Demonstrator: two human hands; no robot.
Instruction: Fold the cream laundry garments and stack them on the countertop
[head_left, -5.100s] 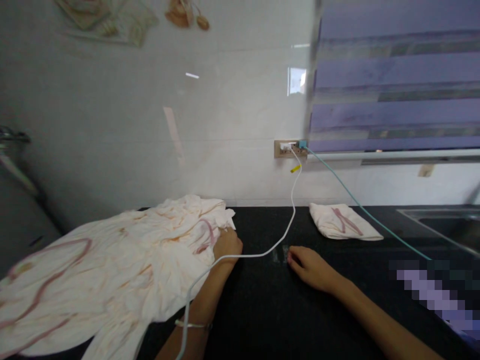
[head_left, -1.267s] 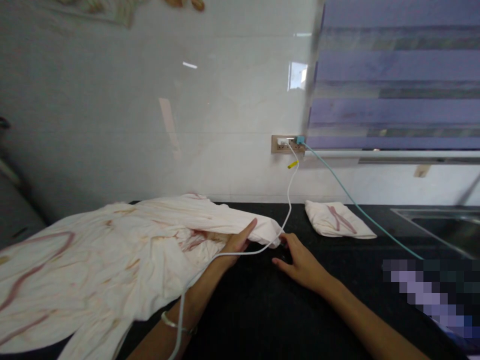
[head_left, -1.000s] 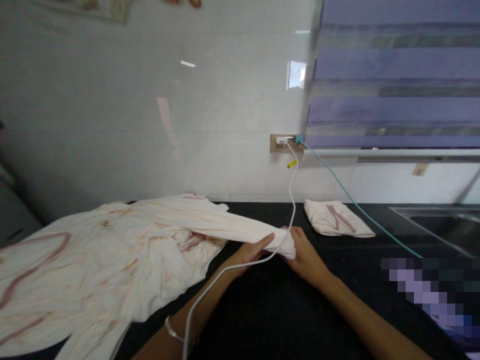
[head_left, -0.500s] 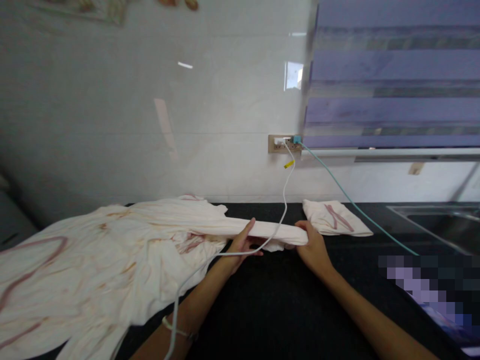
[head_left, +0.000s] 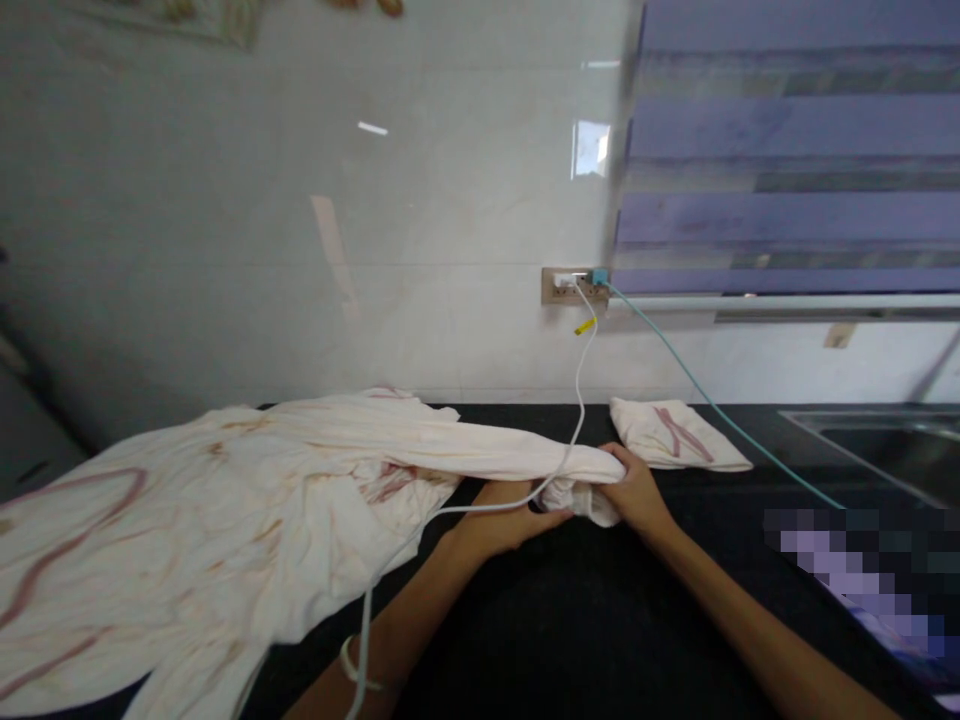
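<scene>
Open counter [head_left: 540, 620] between forearms [head_left: 742, 630], white cable [head_left: 579, 390] crossing over left hand [head_left: 499, 525]; folded cloth [head_left: 686, 436] beyond right hand [head_left: 637, 492]

Left hand [head_left: 501, 525], most fingers out of sight under the white cloth [head_left: 217, 520] | right hand [head_left: 637, 500], fingertips hard to pick out at its end | white cloth running off frame left! | white cable [head_left: 364, 640] cut at the bottom | wall hanging [head_left: 184, 18] chopped, upper left | sink [head_left: 806, 423] sliced, right edge | pixelated patch [head_left: 862, 600], lower right, unreadable
</scene>
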